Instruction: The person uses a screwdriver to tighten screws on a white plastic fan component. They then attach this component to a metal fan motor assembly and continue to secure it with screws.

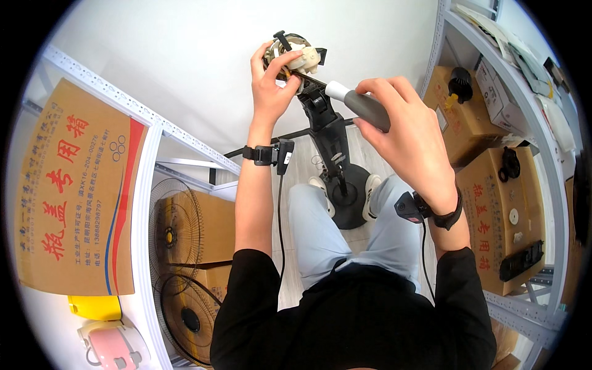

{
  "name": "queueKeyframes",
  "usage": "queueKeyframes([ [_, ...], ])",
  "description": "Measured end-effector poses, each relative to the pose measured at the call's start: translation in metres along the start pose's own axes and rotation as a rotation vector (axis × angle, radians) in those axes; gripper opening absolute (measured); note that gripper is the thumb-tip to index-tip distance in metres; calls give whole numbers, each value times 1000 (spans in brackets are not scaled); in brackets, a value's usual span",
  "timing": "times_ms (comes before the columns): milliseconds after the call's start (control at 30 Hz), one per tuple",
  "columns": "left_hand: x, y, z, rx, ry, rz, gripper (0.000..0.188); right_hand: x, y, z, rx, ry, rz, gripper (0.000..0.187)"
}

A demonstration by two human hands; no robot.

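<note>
In front of me, at the top of a black fan stand [328, 128], sits an exposed fan motor head [307, 60] with a cream plastic housing and a black bracket. My left hand [270, 91] grips it from the left, fingers over its front and thumb below. Closed around the grey handle of a screwdriver [364, 108] is my right hand [410, 129]. The screwdriver's white collar and thin dark shaft point up and left, toward the motor's underside; whether the tip touches anything there is hidden. The stand's round base [353, 206] rests on the floor between my feet.
A shelf on the left bears a large cardboard box [80, 185] and a pink appliance [111, 346]. Round wire fan grilles [176, 216] lean below it. On the right-hand shelf, cardboard boxes [502, 185] carry a black knob-like part [460, 84] and a long black panel [522, 261].
</note>
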State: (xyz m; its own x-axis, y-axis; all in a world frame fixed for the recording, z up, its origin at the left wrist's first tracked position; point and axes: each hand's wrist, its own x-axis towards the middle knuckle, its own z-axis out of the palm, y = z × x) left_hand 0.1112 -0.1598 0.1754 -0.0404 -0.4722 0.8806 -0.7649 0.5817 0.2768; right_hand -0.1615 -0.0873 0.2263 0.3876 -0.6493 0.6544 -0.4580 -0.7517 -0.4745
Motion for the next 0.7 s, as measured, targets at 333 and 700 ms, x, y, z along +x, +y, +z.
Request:
queueKeyframes([
  [333,0,-1,1,12,0,4,46,1,1,3,59,84,11,28],
  [700,1,0,1,18,0,7,47,1,6,0,26,67,12,28],
])
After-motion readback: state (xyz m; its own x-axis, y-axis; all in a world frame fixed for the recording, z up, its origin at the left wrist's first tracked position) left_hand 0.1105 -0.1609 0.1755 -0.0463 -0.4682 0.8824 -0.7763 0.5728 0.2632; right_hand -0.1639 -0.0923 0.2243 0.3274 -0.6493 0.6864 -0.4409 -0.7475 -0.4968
